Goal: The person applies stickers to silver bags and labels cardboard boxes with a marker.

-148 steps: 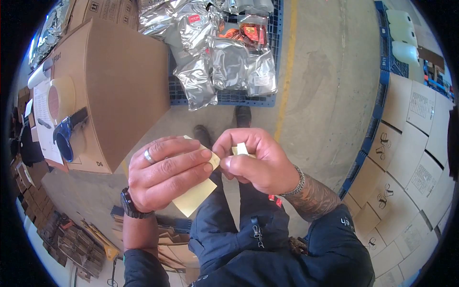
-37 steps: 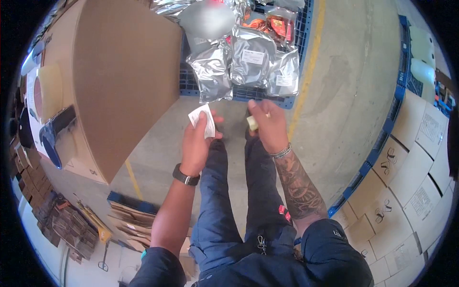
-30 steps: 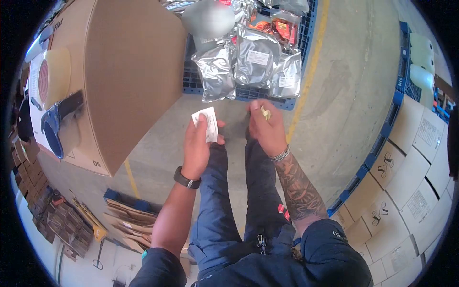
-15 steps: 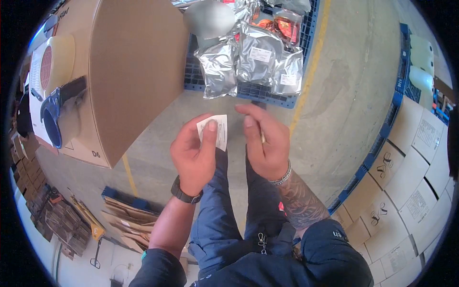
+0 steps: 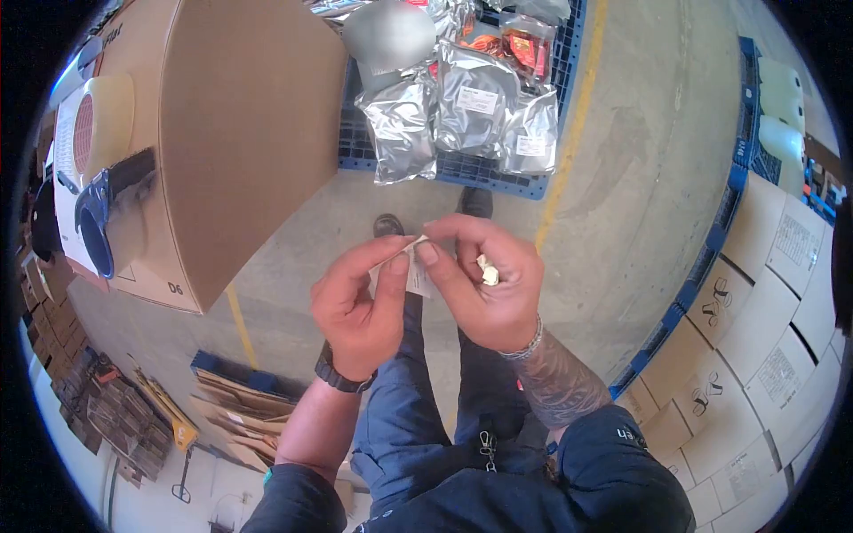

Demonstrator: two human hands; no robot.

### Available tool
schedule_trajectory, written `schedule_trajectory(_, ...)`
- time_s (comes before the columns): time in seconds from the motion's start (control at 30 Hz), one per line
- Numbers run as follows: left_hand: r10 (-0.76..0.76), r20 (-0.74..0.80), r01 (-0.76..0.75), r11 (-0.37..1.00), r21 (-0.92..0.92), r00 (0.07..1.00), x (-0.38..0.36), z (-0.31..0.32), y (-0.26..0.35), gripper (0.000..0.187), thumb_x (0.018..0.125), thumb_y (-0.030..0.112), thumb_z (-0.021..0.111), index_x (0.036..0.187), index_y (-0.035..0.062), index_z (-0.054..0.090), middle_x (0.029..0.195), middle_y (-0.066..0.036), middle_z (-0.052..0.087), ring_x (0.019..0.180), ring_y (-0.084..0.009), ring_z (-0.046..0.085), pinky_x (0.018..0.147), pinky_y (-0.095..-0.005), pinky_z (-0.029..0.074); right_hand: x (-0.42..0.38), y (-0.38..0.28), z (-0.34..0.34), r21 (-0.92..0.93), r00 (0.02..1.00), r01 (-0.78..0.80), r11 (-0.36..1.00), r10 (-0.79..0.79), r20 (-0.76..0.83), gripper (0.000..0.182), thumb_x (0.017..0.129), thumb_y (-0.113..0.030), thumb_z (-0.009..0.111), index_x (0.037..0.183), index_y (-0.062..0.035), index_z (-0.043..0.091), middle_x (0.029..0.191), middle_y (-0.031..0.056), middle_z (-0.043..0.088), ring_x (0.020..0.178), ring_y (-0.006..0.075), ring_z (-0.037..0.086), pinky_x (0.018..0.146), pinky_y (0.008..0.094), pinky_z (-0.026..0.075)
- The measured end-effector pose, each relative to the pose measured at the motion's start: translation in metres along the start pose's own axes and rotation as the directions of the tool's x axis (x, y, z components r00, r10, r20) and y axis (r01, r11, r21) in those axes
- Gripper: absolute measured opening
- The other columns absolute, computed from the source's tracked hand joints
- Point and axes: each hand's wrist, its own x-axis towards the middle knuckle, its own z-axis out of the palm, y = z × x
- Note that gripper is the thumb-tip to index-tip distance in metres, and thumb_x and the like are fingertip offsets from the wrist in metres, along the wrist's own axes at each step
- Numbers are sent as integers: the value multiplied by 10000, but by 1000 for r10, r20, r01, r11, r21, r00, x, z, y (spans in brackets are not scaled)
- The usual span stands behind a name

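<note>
A small white paper label [image 5: 418, 277] is pinched between the thumb and fingers of my left hand [image 5: 355, 306]. From the other side, the thumb and forefinger of my right hand [image 5: 498, 306] meet its upper corner, which looks bent or lifted. A crumpled bit of whitish paper [image 5: 488, 270] lies in my right palm, against the curled fingers. The print on the label cannot be read. Beyond my hands, several silver foil pouches [image 5: 480, 98] with white labels lie on a blue plastic pallet [image 5: 511, 184].
A large cardboard box [image 5: 249, 133] stands at left, with a blue-handled tape dispenser [image 5: 99, 218] and a tape roll [image 5: 107, 124] on it. White and brown cartons [image 5: 755, 338] are stacked at right. Flattened cardboard [image 5: 235, 413] lies lower left. Yellow lines [image 5: 569, 151] mark the floor.
My right hand has come left to the label and now pinches its upper corner. The label has tilted, and the crumpled paper in my right palm shows more clearly.
</note>
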Motion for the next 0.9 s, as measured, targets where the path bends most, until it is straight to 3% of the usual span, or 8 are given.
schedule_trajectory(0.1,71,45,-67,995,-75,996,5,0,1,194,850,-32,693,1042,-10,681,966,-123,721,861,-179,680,788,-293,523,0,-2,-5,148,994,-86,985,76,73,148,822,-41,734,955,-36,669,680,64,602,542,133,548,511,261,432)
schedule_trajectory(0.17,104,77,-96,990,-104,992,13,-4,3,194,831,-50,700,1019,-4,686,951,-126,722,857,-204,689,793,-314,531,-2,-2,-6,106,995,77,991,-82,50,138,802,-23,737,909,-43,652,743,63,628,569,166,585,543,273,467)
schedule_trajectory(0.2,235,153,-233,972,-31,960,19,-9,4,193,806,-59,713,987,4,690,931,-126,722,848,-223,693,785,-333,535,-1,-1,-8,105,995,76,992,-82,48,138,802,-23,737,909,-43,652,743,63,628,569,166,585,543,273,467)
schedule_trajectory(0.23,353,237,-371,928,32,905,25,-13,7,194,780,-67,726,955,11,694,910,-125,721,840,-241,696,777,-352,539,1,1,-12,37,964,267,963,-267,12,155,780,-15,749,884,-52,640,781,65,642,589,179,605,551,279,488)
schedule_trajectory(0.27,353,238,-370,928,33,905,28,-14,11,194,780,-67,726,955,11,694,910,-125,721,840,-241,696,777,-352,539,3,2,-16,-35,896,444,895,-445,-10,176,758,-6,760,858,-60,627,819,66,656,609,192,624,558,286,509)
schedule_trajectory(0.37,465,329,-504,863,38,822,35,-16,23,197,738,-45,754,910,35,700,880,-113,719,825,-258,697,747,-372,538,2,4,-23,-54,788,613,789,-615,-31,382,643,56,844,834,-108,557,853,74,678,576,193,621,480,286,475)
schedule_trajectory(0.7,497,422,-577,813,80,758,36,-19,30,219,707,-2,750,914,59,712,895,-84,721,803,-253,689,723,-366,528,2,5,-33,-14,753,657,754,-655,56,449,626,67,838,811,-106,468,912,92,684,525,162,606,415,267,437)
schedule_trajectory(0.9,506,423,-585,808,74,752,34,-18,31,253,672,-8,744,914,60,716,898,-84,721,804,-252,687,724,-369,531,2,9,-31,12,717,693,721,-692,82,436,632,89,807,801,-92,449,918,116,670,540,172,615,440,277,485)
